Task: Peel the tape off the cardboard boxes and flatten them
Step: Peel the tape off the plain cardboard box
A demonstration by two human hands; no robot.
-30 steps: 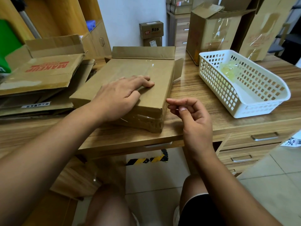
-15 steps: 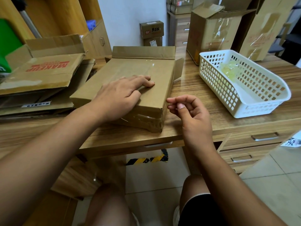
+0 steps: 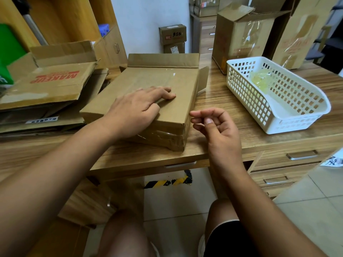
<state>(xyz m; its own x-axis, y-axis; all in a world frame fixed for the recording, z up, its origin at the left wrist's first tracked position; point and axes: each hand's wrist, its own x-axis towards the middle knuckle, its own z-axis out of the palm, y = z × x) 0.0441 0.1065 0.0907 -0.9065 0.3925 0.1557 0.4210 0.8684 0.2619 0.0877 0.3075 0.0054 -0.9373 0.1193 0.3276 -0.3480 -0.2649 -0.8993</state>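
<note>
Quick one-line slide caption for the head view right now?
Left hand pins the taped cardboard box on the desk; right hand hovers beside it, fingers curled.

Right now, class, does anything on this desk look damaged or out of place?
Nothing is spilled. The brown cardboard box under the left hand has crumpled clear tape on its near end and one end flap open. The tall cardboard box behind the white plastic basket carries loose tape.

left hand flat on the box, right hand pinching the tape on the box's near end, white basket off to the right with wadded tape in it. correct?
Not quite. In the head view the right hand is off the box, hovering beside its near right corner with fingers curled, touching nothing. The rest holds: left hand lies flat on the box, and the white basket sits to the right with wadded tape in it.
</note>
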